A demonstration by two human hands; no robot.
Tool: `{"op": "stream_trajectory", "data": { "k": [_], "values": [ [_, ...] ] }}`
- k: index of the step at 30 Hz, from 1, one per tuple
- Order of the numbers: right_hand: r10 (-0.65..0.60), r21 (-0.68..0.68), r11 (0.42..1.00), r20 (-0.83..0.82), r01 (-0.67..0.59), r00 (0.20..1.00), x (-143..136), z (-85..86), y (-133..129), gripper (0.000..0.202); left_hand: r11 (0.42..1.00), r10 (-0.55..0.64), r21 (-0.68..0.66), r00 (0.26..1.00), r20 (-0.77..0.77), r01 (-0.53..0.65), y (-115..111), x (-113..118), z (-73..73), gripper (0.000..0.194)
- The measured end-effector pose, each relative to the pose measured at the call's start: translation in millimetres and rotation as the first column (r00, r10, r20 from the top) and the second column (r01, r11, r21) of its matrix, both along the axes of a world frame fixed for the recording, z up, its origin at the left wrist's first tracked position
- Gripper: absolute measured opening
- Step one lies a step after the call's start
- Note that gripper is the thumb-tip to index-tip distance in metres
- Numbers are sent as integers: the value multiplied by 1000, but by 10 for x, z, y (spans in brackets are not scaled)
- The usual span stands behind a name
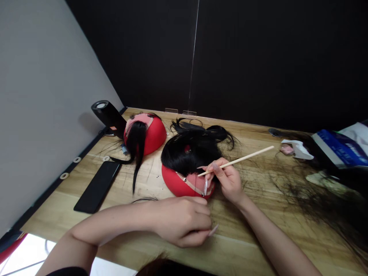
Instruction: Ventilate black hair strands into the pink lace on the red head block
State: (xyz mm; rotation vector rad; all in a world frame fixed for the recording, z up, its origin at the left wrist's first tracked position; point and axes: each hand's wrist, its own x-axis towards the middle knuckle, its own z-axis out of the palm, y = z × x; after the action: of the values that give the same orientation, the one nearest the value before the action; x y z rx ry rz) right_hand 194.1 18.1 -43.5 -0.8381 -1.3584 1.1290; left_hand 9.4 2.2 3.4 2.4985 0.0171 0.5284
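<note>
Pinching a stick [241, 159] in right fingers [220, 173], left fingers [199, 222] curled, grip unclear, phone [97, 187] and speaker [109, 118] leftward, loose hair [313, 201] rightward

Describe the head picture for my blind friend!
A right hand holds a wooden stick, its tip at pink mesh on a red dome with black hair; the left hand is curled nearby. At left are a second dome, a smartphone and a speaker.

left grip [186, 220] curls, back upward, while right grip [228, 180] pinches
</note>
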Motion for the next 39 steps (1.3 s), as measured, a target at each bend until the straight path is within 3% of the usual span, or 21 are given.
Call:
{"op": "stream_trajectory", "data": {
  "k": [6,13,19,28,39],
  "values": [
    [104,33,994,46,-105,994,62,50,-14,28,1000,-4,12,1000,-4,5,-8,-3,24,29],
    [131,86,986,118,-142,984,84,101,0,30,999,-22,-32,1000,-12,22,7,-5,84,30],
    [152,7,988,2,-152,988,81,82,21,29,994,-23,-104,1000,-7,22,-1,-24,94,28],
    [59,-141,988,-62,-67,996,32,37,19,33,935,-28,-356,999,-44,11,69,-40,107,23],
    [-18,-158,987,-38,12,999,-31,106,26,36,923,-39,-385,998,-58,14,84,-28,69,24]
  ]
}}
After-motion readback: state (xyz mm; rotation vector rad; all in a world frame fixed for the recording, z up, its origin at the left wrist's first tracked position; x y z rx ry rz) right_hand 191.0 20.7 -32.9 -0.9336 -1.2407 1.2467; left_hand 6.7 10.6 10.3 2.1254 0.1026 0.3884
